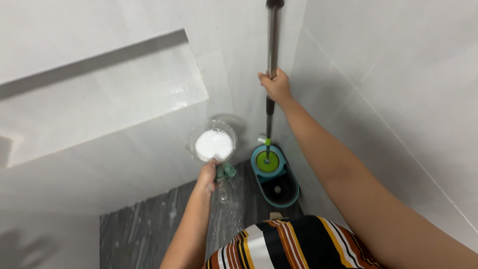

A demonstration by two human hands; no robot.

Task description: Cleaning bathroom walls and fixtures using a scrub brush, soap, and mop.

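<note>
Below you, the grey floor (144,234) meets white tiled walls (124,89). In the corner sits the teal bucket (279,182), the mop (271,74) standing upright in its green spinner (the head is hidden there). Your right hand (276,85) has fingers clamped round the pole. Your left hand (208,175) grips the clear jug (213,144), foamy white inside, left of the bucket.

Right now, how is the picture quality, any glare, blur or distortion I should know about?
Head view: even, bright light on the white tiled wall, with small glints where it is wet; the wide lens bends the wall lines; the left hand holding the clear scoop looks slightly soft; the right hand on the mop handle is sharp; a soft shadow falls bottom left.
</note>
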